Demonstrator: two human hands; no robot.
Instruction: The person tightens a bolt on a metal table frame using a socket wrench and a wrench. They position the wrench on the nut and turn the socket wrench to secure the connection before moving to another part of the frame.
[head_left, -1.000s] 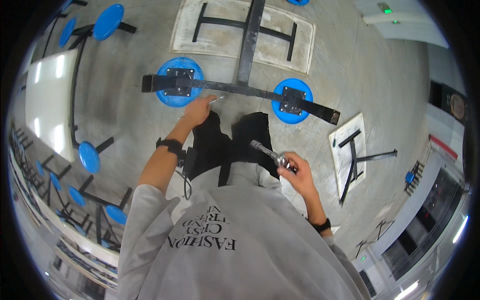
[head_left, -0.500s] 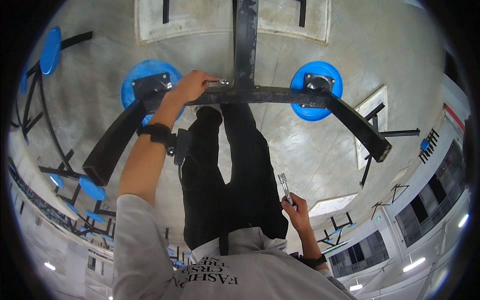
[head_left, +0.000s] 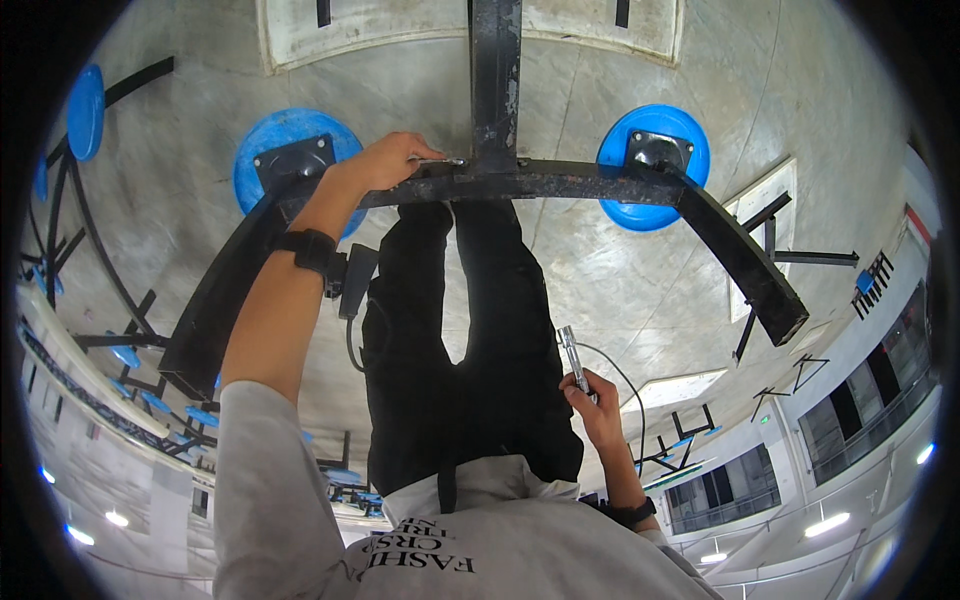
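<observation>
1. Head view: the person looks straight down past a grey sweatshirt (head_left: 470, 560) and black trousers (head_left: 460, 350) at a black metal frame (head_left: 540, 183) standing on a grey concrete floor (head_left: 600, 290).
2. The left hand (head_left: 385, 160) reaches forward to the frame's crossbar, just left of where a central bar (head_left: 495, 80) meets it. Its fingers are curled and pressed together around a small silvery metal piece (head_left: 435, 160) that lies on top of the crossbar.
3. A black wristband (head_left: 305, 245) sits on the left wrist, with a small dark device (head_left: 355, 280) hanging just beside it.
4. The right hand (head_left: 595, 400) is held back near the right thigh, well apart from the frame. Its fingers are closed around the handle of a slim silvery tool (head_left: 572, 355) whose shaft points up and forward; a thin cord loops off beside it.
5. Two round blue seats (head_left: 290, 140) (head_left: 655, 160) are bolted under the frame, one at each side of the central bar.
6. More blue seats on black frames (head_left: 85, 110) stand at the far left, and a pale flat panel (head_left: 400, 30) lies beyond the crossbar.
</observation>
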